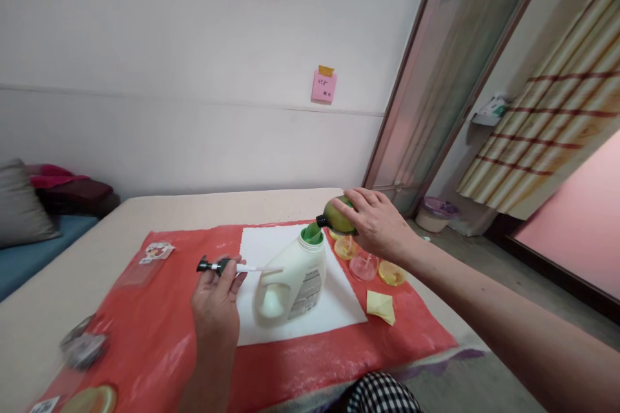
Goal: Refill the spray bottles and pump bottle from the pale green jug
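My right hand (372,216) is wrapped round a green bottle with a black neck (338,215), tipped on its side. The bottle's mouth is at the green spout (312,233) of a large pale green detergent jug (303,274); whether liquid flows I cannot tell. The jug stands upright, its handle toward my left hand (223,287). Between that hand's fingers is a pump dispenser (227,265) with a black head and a long white tube, pointing right across the front of the jug. Beneath the jug lies a white sheet (334,319).
A red cover (167,322) lies on the cream table (159,209). Several clear yellow and pink dishes (363,266) are right of the jug, with a yellow paper note (380,307) nearer. At left lie a clear plastic package (148,264) and a blurred crumpled item (83,343).
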Demonstrator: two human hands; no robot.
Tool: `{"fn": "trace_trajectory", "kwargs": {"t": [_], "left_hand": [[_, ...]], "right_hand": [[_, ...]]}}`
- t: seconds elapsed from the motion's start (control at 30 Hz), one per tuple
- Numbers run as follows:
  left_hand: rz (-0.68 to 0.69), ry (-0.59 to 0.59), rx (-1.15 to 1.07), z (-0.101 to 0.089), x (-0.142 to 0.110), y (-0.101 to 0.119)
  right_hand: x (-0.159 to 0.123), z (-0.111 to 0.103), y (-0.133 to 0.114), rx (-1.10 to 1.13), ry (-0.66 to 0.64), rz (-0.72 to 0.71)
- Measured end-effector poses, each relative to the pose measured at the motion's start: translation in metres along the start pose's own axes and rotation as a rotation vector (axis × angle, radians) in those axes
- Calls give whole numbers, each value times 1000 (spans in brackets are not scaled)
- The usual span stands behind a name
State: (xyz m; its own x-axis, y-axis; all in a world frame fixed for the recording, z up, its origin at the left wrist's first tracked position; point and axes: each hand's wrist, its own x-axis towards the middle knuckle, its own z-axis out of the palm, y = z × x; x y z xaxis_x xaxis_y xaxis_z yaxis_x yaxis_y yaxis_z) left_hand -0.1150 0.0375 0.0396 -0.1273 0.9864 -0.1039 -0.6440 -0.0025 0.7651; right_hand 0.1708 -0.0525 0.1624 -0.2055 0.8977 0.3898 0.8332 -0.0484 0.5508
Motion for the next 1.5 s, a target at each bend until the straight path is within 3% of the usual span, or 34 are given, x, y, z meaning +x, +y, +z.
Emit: {"fn": "trace_trajectory", "kwargs": {"t": [0.3,1.17,1.5], "left_hand": [[7,-16,11,0,0,-2],[8,-35,24,-2,0,-3],[5,-17,17,0,1,-3]], "right_hand": [[4,-5,3,-32,-24,-8],[11,-11,7,-141,89,-146],[17,-24,8,-95,79,-204]]}}
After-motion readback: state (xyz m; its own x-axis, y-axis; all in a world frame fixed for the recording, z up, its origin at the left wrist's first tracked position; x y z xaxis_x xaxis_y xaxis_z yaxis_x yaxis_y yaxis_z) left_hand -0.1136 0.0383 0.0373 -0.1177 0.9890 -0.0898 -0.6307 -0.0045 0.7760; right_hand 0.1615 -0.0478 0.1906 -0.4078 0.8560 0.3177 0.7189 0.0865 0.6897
